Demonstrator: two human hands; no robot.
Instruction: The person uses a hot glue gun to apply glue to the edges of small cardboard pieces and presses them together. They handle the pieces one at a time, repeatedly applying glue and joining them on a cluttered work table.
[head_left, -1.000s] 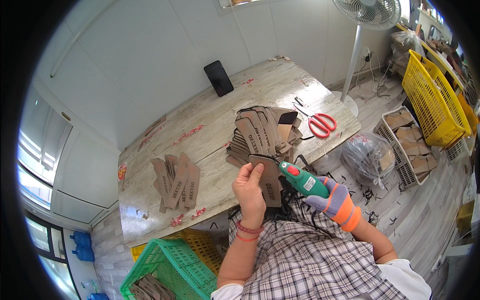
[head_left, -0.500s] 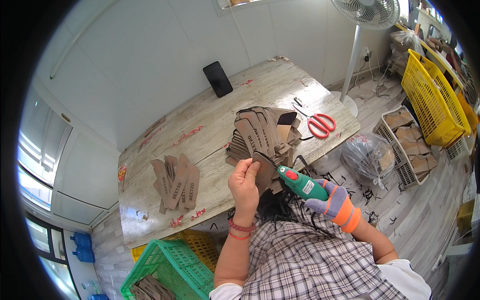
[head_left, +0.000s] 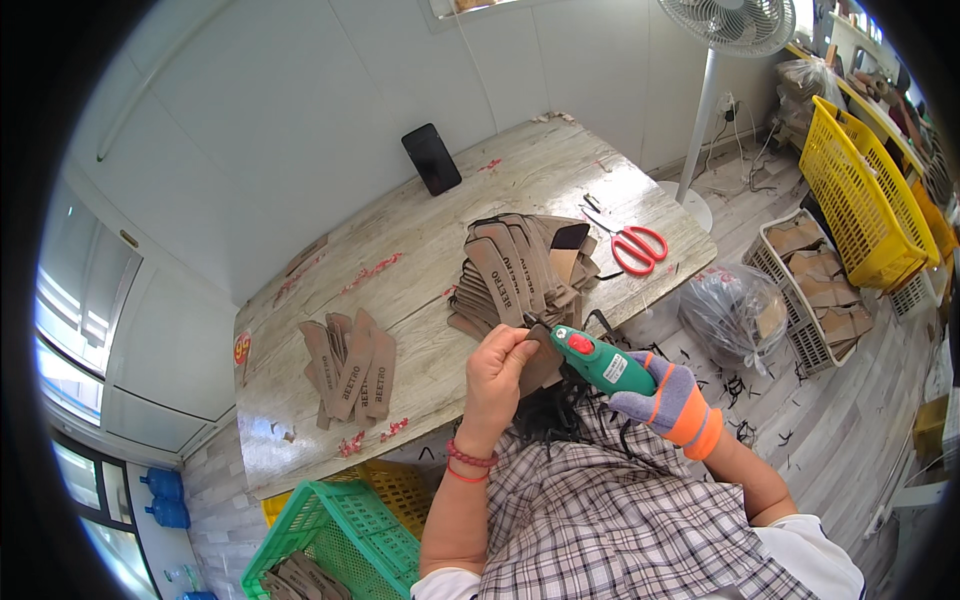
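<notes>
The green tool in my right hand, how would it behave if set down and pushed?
The green tool is probably rigid, given its smooth, hard-looking surface. Its rounded shape suggests it may rock or roll if nudged. Its chunkiness hints at some heft.

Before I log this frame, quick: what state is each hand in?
Left hand: closed, pinching a brown piece.
Right hand: closed around a green handheld tool.
</notes>
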